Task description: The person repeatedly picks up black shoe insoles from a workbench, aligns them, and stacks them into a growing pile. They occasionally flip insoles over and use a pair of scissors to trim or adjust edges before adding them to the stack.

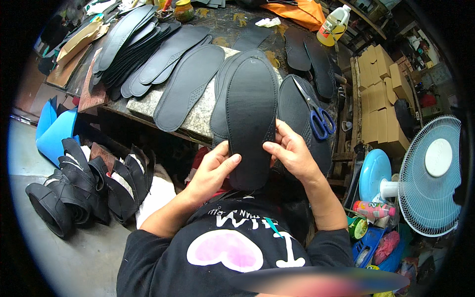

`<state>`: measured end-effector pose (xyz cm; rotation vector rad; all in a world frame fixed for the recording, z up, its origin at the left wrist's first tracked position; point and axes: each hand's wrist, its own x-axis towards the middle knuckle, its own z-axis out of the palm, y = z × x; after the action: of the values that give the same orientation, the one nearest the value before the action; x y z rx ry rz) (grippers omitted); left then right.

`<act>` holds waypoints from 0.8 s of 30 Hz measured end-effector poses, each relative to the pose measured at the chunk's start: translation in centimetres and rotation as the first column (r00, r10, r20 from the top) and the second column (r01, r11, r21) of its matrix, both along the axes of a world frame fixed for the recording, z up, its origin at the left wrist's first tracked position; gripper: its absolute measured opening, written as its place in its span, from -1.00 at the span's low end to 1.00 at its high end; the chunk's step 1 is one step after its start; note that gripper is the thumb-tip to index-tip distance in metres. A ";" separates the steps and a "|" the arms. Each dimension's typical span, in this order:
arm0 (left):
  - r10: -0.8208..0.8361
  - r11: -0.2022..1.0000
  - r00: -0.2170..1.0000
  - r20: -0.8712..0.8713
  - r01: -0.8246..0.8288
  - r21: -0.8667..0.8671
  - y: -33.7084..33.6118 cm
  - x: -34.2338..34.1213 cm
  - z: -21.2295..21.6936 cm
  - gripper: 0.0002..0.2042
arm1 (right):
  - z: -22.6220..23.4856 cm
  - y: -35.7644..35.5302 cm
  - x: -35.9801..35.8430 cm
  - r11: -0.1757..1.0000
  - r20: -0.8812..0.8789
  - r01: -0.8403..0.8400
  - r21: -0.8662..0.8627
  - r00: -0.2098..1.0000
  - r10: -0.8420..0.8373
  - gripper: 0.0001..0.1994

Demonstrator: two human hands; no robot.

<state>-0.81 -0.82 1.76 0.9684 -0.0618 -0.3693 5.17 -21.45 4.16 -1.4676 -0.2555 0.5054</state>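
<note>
A black insole [251,99] with a stitched rim is held upright in front of me, its rounded end pointing away. My left hand [213,168] pinches its left edge near the lower end, thumb on top. My right hand [292,148] grips the opposite edge, with the thumb on the face. Behind it, partly covered, lies another black insole [220,119]. To the left, one more insole [190,86] rests on a speckled stone slab [200,119]. Scissors [319,116] with dark blue handles lie on black insoles right of my right hand.
Stacked insoles [133,49] fill the table's left side. A jug of yellow liquid [334,25] stands at the far right. Cardboard boxes [378,94] and a white fan [430,173] are on the right. Black shoe uppers [89,183] lie on the floor at left.
</note>
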 end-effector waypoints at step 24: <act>0.382 0.917 0.916 0.126 -0.392 0.074 6.5 1.2 -0.2 -0.69 | 2.7 -2.4 10.3 0.950 0.137 0.298 0.095 0.941 -0.309 -0.81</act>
<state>0.40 5.72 1.56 1.0708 0.0508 0.0487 15.44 -23.84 6.89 -1.4435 -0.1595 0.1339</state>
